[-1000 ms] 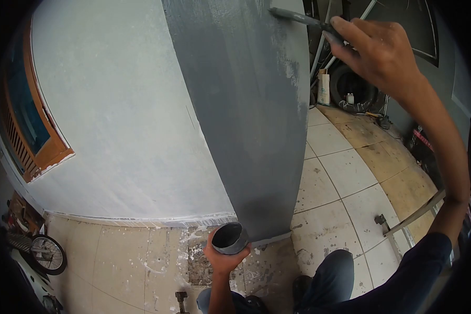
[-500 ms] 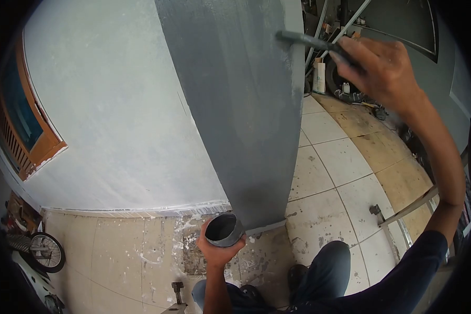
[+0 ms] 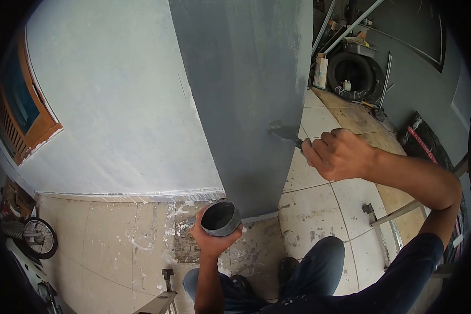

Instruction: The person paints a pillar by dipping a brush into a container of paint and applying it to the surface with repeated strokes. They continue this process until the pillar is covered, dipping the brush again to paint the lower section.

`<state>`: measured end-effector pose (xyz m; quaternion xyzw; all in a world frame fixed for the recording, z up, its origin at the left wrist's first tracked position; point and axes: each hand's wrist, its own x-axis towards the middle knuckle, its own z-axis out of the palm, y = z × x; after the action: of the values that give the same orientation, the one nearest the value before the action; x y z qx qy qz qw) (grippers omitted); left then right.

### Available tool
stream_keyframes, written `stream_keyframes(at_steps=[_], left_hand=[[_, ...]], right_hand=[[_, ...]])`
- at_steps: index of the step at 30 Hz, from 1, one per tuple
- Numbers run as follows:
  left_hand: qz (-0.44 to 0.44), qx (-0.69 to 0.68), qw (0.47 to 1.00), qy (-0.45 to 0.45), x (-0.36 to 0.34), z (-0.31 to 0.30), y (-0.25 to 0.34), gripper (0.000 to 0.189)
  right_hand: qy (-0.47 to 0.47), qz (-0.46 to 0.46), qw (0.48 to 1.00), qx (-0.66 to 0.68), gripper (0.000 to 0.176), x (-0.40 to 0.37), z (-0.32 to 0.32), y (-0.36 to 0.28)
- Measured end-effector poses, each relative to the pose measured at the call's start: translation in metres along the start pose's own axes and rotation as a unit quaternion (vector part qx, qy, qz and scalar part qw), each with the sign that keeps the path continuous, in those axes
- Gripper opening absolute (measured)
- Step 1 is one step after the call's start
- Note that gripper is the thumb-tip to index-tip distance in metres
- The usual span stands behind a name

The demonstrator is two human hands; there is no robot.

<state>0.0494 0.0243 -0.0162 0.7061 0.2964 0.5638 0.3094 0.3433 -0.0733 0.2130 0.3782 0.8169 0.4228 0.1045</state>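
Observation:
My right hand (image 3: 334, 155) is closed round the handle of a paintbrush (image 3: 284, 132). Its bristles overlap the dark grey pillar (image 3: 240, 89) near the right edge, around the pillar's lower half. Streaks of lighter and darker grey run down the pillar face. Low in front of me, my left hand (image 3: 214, 242) wraps round a small round paint pot (image 3: 226, 226), tilted so its dark inside shows. Left of the pillar stretches a pale grey-white wall (image 3: 115, 110).
Paint-spattered tiles (image 3: 110, 230) cover the floor. Metal bars (image 3: 397, 212) stand to my right, and another metal frame (image 3: 165, 293) is below left. A tyre (image 3: 350, 70) leans at the back right. A wheel (image 3: 38, 238) shows at far left, beneath an orange-framed window (image 3: 42, 128).
My right hand has swept the brush down from high on the pillar to its lower half. My left hand still grips the pot, and the view has shifted slightly.

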Motion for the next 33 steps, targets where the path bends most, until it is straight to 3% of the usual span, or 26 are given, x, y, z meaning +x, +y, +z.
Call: stream_keyframes(at_steps=[4,8,11,12,13,15,20,22,26,28,30,31,33], left_hand=[[0.007,0.009,1.000,-0.009,0.002,-0.001,0.006,0.074],[0.002,0.009,1.000,-0.001,0.002,0.002,0.003,0.074],[0.001,0.008,1.000,-0.002,0.001,0.003,0.001,0.073],[0.006,0.006,1.000,-0.004,0.002,0.003,0.000,0.073],[0.002,0.007,1.000,-0.007,0.002,0.002,0.001,0.073],[0.013,0.016,1.000,-0.007,0.002,0.001,0.003,0.073],[-0.006,-0.001,1.000,-0.001,-0.003,0.000,-0.002,0.074],[-0.007,-0.002,1.000,0.006,-0.006,0.000,0.002,0.074],[0.005,-0.013,1.000,0.000,-0.003,-0.003,0.002,0.075],[0.003,-0.024,1.000,-0.007,-0.002,-0.003,0.001,0.076],[-0.020,-0.017,1.000,-0.006,-0.002,-0.002,0.001,0.076],[-0.021,-0.020,1.000,-0.009,-0.001,-0.001,0.001,0.076],[-0.013,-0.011,1.000,-0.003,0.001,0.000,0.000,0.075]], right_hand=[[0.056,0.089,0.994,0.039,0.027,0.018,-0.038,0.062],[0.249,0.105,0.958,-0.096,0.030,0.026,-0.064,0.135],[0.228,0.134,0.951,-0.160,0.018,0.038,-0.100,0.142],[0.286,0.122,0.933,-0.181,0.018,0.043,-0.093,0.130],[0.284,0.123,0.934,-0.177,0.018,0.040,-0.080,0.117],[0.249,0.121,0.954,-0.110,0.031,0.031,-0.047,0.086],[0.152,0.031,0.988,0.017,0.035,0.022,0.035,-0.021],[0.119,0.004,0.992,0.029,0.036,0.020,0.048,-0.033],[0.157,0.062,0.984,0.062,0.039,0.039,0.013,0.015],[0.244,0.042,0.969,-0.015,0.039,0.050,-0.019,0.059],[0.309,0.030,0.931,-0.191,0.038,0.057,-0.048,0.110],[0.305,0.031,0.932,-0.191,0.038,0.059,-0.063,0.123],[0.297,0.160,0.923,-0.187,0.019,0.070,-0.084,0.135]])
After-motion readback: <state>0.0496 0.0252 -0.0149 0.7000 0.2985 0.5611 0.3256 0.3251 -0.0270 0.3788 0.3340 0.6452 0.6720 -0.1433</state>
